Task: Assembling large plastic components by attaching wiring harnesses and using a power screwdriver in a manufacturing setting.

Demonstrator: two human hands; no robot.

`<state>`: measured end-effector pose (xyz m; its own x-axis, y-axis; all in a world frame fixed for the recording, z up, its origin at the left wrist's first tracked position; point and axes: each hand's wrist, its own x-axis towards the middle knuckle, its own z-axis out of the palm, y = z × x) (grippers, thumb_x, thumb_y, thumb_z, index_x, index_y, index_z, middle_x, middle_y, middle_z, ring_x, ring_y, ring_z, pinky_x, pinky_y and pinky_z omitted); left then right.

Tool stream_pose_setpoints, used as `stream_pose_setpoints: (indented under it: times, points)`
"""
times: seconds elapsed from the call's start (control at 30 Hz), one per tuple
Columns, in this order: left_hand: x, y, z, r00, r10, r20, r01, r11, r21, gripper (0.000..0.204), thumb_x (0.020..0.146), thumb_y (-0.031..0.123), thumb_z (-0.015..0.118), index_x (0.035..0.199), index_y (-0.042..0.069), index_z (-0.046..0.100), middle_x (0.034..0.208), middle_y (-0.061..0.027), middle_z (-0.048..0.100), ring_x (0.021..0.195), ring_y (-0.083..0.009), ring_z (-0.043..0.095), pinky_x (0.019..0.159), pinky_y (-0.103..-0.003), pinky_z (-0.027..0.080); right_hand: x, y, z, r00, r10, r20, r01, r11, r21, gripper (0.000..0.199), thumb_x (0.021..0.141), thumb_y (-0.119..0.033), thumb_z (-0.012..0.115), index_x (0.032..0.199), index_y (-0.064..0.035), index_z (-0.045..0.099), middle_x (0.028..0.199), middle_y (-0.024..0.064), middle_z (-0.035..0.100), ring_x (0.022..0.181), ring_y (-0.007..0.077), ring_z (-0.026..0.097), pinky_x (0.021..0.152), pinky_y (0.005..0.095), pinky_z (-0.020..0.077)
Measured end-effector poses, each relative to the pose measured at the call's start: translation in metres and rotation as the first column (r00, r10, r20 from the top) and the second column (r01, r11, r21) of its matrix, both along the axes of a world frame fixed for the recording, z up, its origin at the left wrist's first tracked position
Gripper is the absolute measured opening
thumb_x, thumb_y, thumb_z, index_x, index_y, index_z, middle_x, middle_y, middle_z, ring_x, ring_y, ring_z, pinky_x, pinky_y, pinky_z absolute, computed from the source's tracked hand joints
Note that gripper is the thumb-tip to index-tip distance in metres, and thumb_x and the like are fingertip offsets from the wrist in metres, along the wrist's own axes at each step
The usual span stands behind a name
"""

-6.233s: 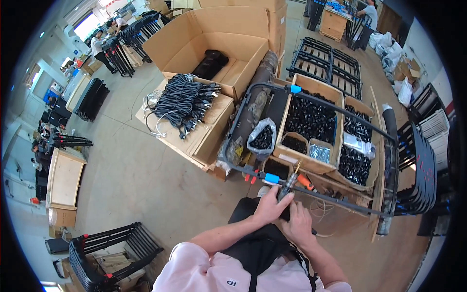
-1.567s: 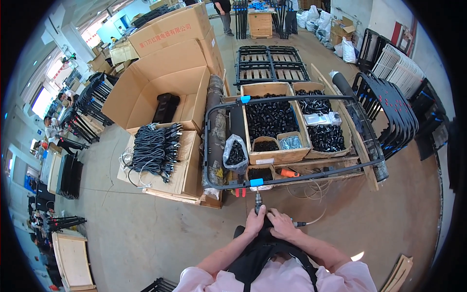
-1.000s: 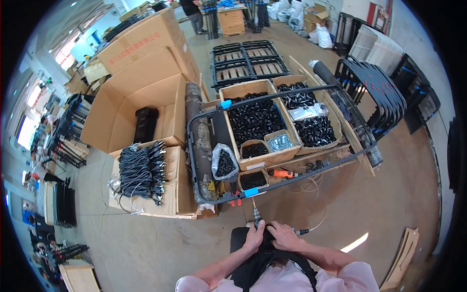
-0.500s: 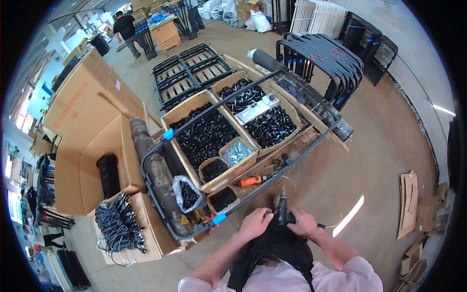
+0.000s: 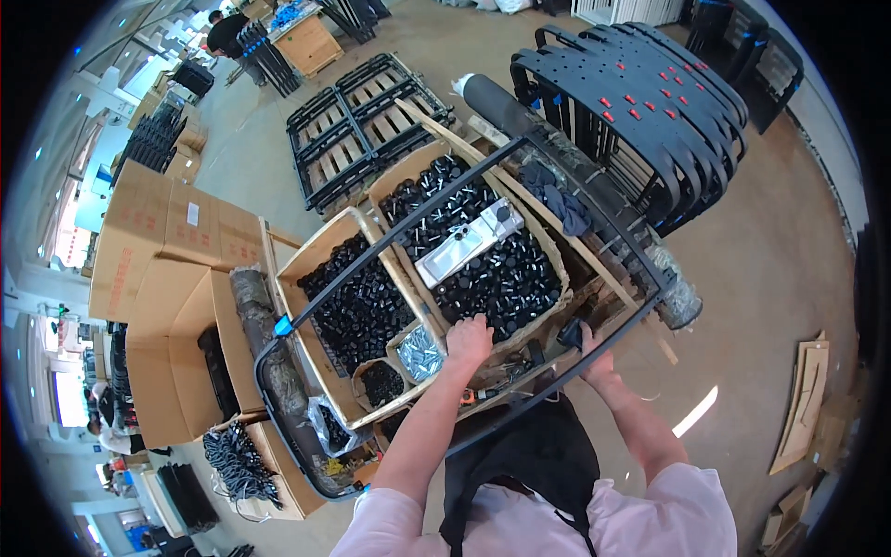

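Observation:
My left hand is at the near edge of a carton of black-headed bolts, its fingers curled inward; whatever they pinch is hidden. My right hand grips a black power drill, only part of which shows, beside the near right side of a dark metal tube frame. This frame lies across the cartons. A white tray rests on the bolts. Left of it, a carton holds black plastic parts, and a small compartment holds silver metal pins.
Left stands a tall open cardboard box beside a bundle of dark cords. Stacked black frames with red clips stand far right. Black frames on a pallet lie beyond the cartons. Another person bends at the far left.
My hands, together at the drill by my apron before, have separated. The left has reached forward to the bolt carton; the right has carried the drill forward and right. The view has shifted.

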<state>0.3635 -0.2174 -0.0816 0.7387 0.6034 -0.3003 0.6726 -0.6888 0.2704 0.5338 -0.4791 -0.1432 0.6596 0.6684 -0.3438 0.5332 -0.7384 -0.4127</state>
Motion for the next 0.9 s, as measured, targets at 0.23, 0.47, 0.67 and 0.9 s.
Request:
stream_pose_setpoints:
  times: [0.23,0.47,0.67,0.9]
  points:
    - [0.045,-0.002,-0.044,0.969,0.064,-0.239,-0.080,0.995,-0.060,0.032,0.094,0.032,0.073,0.113,0.010,0.060,0.106,-0.0147,0.073,0.106,-0.0359,0.071,0.090,-0.049,0.057,0.033,0.005,-0.024,0.995,-0.007,-0.102,-0.005,0.993,-0.120,0.073,0.085,-0.009,0.066,0.152,-0.0051,0.039,0.137,0.0362,0.051,0.123,0.0525,0.059,0.103,0.0556,0.0526]
    - [0.026,0.015,-0.011,0.958,0.286,0.015,-0.266,0.908,-0.324,0.031,0.095,0.028,0.070,0.118,0.011,0.060,0.098,-0.0156,0.073,0.095,-0.0376,0.071,0.084,-0.048,0.056,0.037,-0.007,0.133,0.802,0.428,-0.416,-0.548,0.804,-0.229,0.050,0.093,-0.029,0.067,0.139,-0.0124,0.061,0.114,0.0235,0.071,0.105,0.0425,0.069,0.091,0.0519,0.0571]
    - [0.019,0.062,0.027,0.806,0.524,0.274,-0.250,0.722,-0.645,0.032,0.107,0.023,0.059,0.133,0.006,0.061,0.093,-0.0054,0.068,0.086,-0.0156,0.063,0.080,-0.034,0.053,0.032,0.127,0.141,0.815,0.534,-0.226,-0.468,0.836,0.288,0.018,0.090,-0.018,0.062,0.098,-0.0029,0.067,0.092,0.0205,0.070,0.086,0.0434,0.069,0.076,0.0539,0.0566]
    - [0.091,0.106,0.066,0.805,0.476,0.355,-0.109,0.706,-0.700,0.032,0.108,0.027,0.059,0.128,0.003,0.064,0.092,-0.0046,0.068,0.082,-0.0143,0.064,0.080,-0.030,0.053,-0.037,0.215,-0.002,0.761,0.616,0.204,-0.632,0.774,0.018,0.017,0.093,-0.016,0.058,0.106,-0.0070,0.066,0.085,0.0094,0.074,0.085,0.0269,0.075,0.072,0.0403,0.0584]
